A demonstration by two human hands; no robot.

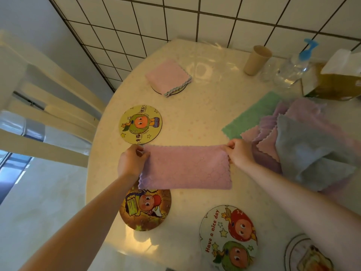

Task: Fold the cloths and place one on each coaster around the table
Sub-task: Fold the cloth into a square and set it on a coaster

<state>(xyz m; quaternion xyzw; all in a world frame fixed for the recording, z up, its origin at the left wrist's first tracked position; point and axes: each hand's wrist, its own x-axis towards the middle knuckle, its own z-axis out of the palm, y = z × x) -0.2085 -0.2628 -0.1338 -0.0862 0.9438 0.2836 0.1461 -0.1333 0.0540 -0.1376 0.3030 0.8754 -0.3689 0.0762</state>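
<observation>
A purple cloth (185,167), folded in half into a long rectangle, hangs stretched between my hands above the table. My left hand (132,162) pinches its top left corner and my right hand (239,152) pinches its top right corner. A folded pink cloth (168,76) lies on the far coaster (175,90). A yellow coaster (140,124) lies bare beyond my left hand. A brown coaster (145,210) sits partly under the hanging cloth. A white "Have a nice day" coaster (228,238) lies near the front edge. A pile of unfolded cloths (304,145) lies at the right.
A green cloth (252,116) lies flat beside the pile. A beige cup (256,60), clear glassware (291,71) and a tissue box (338,83) stand at the back right. Another coaster (308,255) shows at the bottom right. A cream chair (48,118) stands left of the round table (205,114).
</observation>
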